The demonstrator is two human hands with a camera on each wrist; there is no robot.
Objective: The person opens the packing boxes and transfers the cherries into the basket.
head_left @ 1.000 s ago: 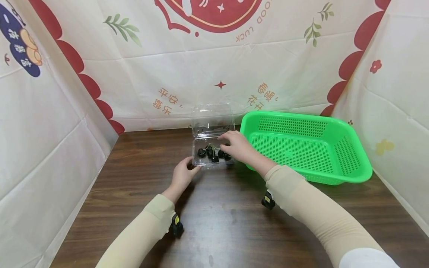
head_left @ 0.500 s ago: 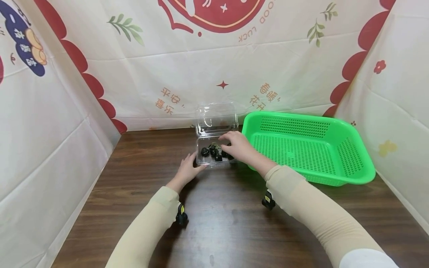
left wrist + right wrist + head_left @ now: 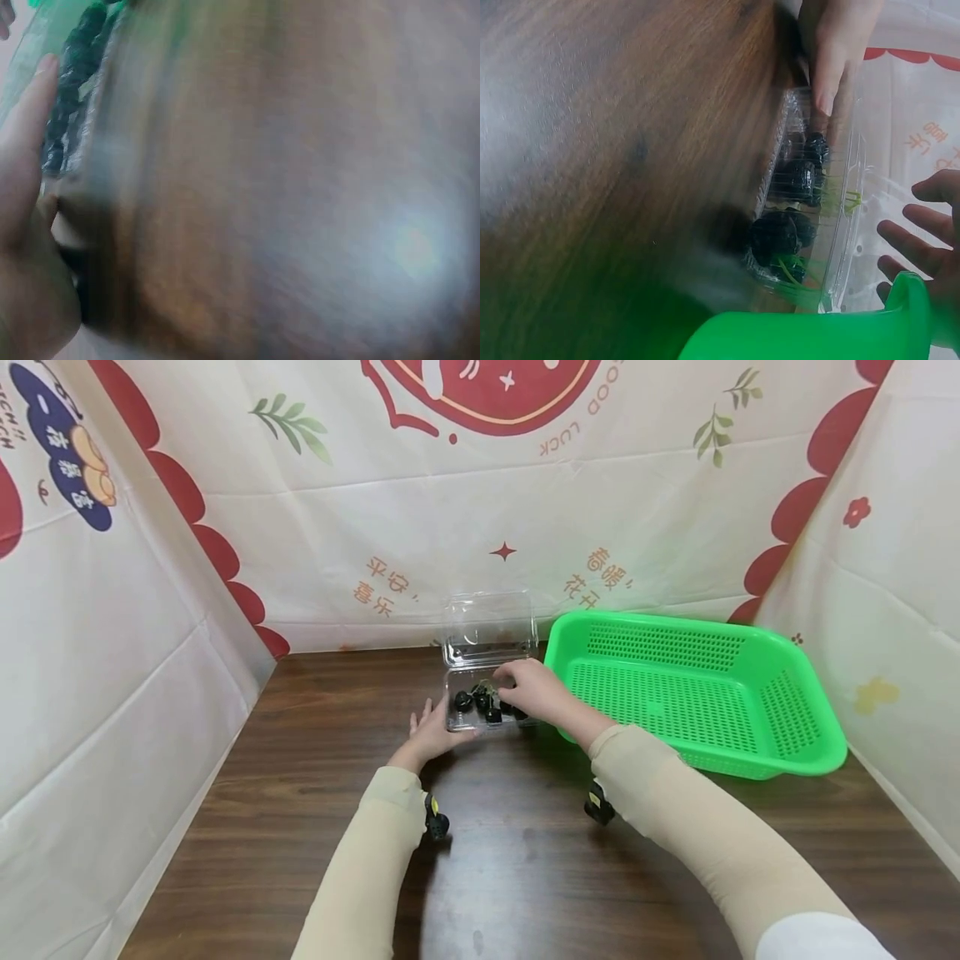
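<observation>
A clear plastic clamshell box (image 3: 465,678) stands on the table with its lid (image 3: 491,635) raised at the back. Inside lie several dark, round, cherry-like fruits (image 3: 462,701) with green stems, partly hidden by my right hand in the head view. My left hand (image 3: 431,737) is at the box's left end, fingers extended, thumb along its front side. Over the box's right part hovers my right hand (image 3: 536,689). In the right wrist view the right hand's fingers (image 3: 922,232) are spread and slightly bent, with nothing between them, near the box's open side.
A green perforated plastic basket (image 3: 821,752) stands right of the box, its rim close to my right forearm. Brown wood-grain table (image 3: 510,877) lies under everything. A printed cloth (image 3: 337,535) hangs behind and along both sides.
My left hand has shifted right around the box's left end, and its fingers have straightened. The box sits slightly nearer the basket. My right hand stays over it.
</observation>
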